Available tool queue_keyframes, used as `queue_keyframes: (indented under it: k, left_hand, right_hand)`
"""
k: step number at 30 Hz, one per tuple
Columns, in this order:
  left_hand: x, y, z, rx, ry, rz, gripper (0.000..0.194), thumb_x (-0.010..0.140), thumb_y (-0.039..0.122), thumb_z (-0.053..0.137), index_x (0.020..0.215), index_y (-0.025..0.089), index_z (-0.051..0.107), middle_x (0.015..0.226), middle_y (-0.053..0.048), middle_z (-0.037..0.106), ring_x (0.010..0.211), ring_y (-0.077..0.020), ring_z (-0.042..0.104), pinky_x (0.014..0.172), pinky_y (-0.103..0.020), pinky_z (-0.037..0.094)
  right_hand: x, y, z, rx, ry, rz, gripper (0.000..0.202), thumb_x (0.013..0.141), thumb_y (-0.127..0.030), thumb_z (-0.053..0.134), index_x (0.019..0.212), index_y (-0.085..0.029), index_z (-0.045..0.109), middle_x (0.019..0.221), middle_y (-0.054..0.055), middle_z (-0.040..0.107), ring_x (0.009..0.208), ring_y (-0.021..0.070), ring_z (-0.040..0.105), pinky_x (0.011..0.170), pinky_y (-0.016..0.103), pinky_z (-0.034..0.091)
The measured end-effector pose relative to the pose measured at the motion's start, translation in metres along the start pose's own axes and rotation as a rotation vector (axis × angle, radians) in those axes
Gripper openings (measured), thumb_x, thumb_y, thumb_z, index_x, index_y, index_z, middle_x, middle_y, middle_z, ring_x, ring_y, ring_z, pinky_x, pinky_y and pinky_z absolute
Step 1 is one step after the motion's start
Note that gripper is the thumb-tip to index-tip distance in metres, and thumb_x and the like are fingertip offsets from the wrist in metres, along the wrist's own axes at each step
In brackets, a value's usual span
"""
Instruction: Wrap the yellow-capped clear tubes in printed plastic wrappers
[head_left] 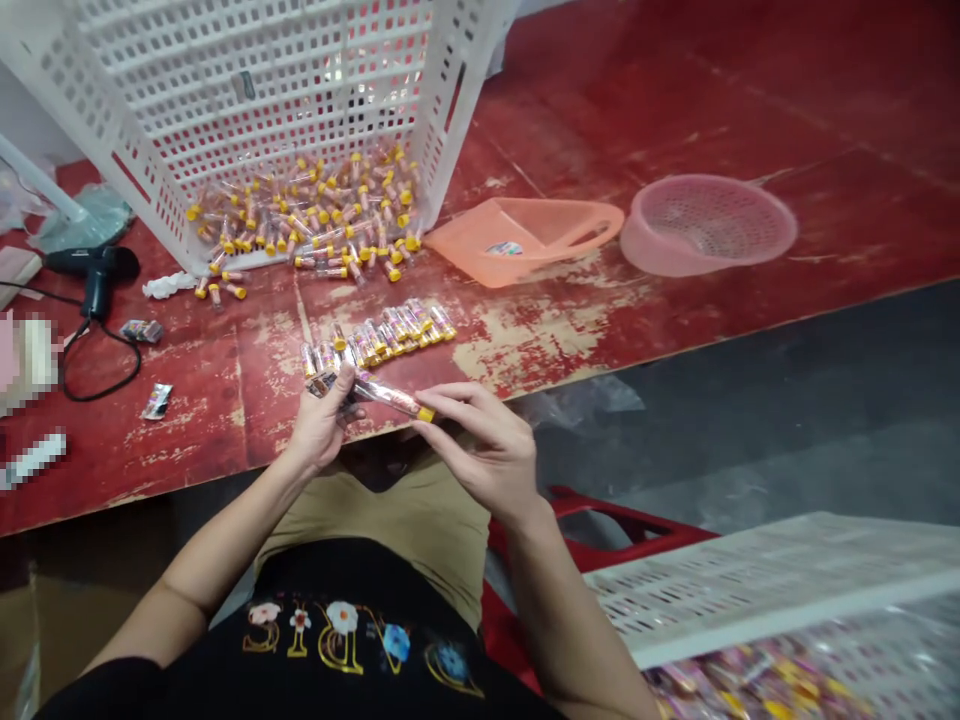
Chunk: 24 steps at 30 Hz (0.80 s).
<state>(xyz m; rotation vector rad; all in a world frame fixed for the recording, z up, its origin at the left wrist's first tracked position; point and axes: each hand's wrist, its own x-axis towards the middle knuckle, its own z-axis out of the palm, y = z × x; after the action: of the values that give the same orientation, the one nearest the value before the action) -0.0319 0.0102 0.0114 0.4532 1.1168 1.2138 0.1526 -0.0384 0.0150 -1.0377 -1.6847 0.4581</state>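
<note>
My left hand (324, 420) is closed, its thumb pressing small dark printed wrappers (321, 383) against the fingers. From that hand a slim clear tube with a yellow cap (394, 398) reaches to the right, its far end partly hidden by my left fingers. My right hand (487, 440) pinches the tube's yellow-capped end between thumb and fingertips. Just beyond my hands, rows of similar tubes in printed sleeves (382, 335) lie side by side on the red table (202, 350).
A tipped white crate (442, 120) spills loose yellow-capped tubes (322, 215). Right of it are an orange scoop (495, 240) and a pink basket (637, 235). A black heat gun (96, 275) with its cord lies left. Another white crate (720, 580) with packed items stands lower right.
</note>
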Motion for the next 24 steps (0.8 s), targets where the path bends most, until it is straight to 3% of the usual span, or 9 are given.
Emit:
queue_keyframes:
  k: [5, 11, 14, 19, 24]
  left_hand:
    - [-0.009, -0.002, 0.007, 0.028, -0.051, -0.004, 0.055, 0.048, 0.041, 0.095, 0.085, 0.015, 0.065, 0.077, 0.002, 0.067, 0.061, -0.0097, 0.063, 0.048, -0.02, 0.054]
    - [-0.015, -0.007, 0.003, 0.104, -0.158, 0.043, 0.053, 0.059, 0.037, 0.092, 0.102, 0.018, 0.067, 0.085, 0.001, 0.068, 0.058, -0.0078, 0.062, 0.048, -0.017, 0.051]
    - [-0.017, -0.011, 0.0, 0.162, -0.22, 0.072, 0.061, 0.063, 0.036, 0.09, 0.117, 0.023, 0.065, 0.086, 0.002, 0.067, 0.057, -0.0077, 0.062, 0.048, -0.017, 0.051]
    - [-0.016, -0.019, -0.006, 0.191, -0.256, 0.084, 0.06, 0.066, 0.04, 0.088, 0.121, 0.028, 0.066, 0.085, 0.001, 0.067, 0.056, -0.0072, 0.059, 0.047, -0.017, 0.049]
    - [-0.013, -0.029, -0.013, 0.184, -0.275, 0.066, 0.057, 0.072, 0.036, 0.085, 0.125, 0.03, 0.065, 0.094, -0.002, 0.069, 0.075, -0.0153, 0.068, 0.056, -0.022, 0.054]
  right_hand:
    - [-0.012, 0.002, 0.008, 0.094, 0.053, 0.043, 0.042, 0.085, -0.013, 0.072, 0.122, -0.033, 0.07, 0.105, 0.005, 0.072, 0.096, 0.0185, 0.069, 0.083, 0.034, 0.06]
    - [-0.02, 0.003, 0.023, 0.361, -0.004, 0.208, 0.046, 0.09, -0.015, 0.065, 0.133, -0.031, 0.063, 0.135, 0.008, 0.065, 0.125, 0.0232, 0.062, 0.108, 0.045, 0.051]
    - [-0.021, 0.0, 0.03, 0.361, 0.084, 0.254, 0.039, 0.087, -0.016, 0.07, 0.124, -0.03, 0.07, 0.122, 0.006, 0.072, 0.116, 0.022, 0.067, 0.104, 0.041, 0.055]
    - [-0.025, -0.007, 0.03, 0.309, 0.116, 0.293, 0.032, 0.089, -0.012, 0.066, 0.114, -0.029, 0.075, 0.112, 0.003, 0.076, 0.104, 0.0192, 0.071, 0.095, 0.037, 0.059]
    - [-0.032, -0.009, 0.037, 0.15, 0.232, 0.349, 0.022, 0.087, -0.016, 0.069, 0.103, -0.028, 0.078, 0.096, 0.002, 0.077, 0.089, 0.0184, 0.073, 0.084, 0.036, 0.062]
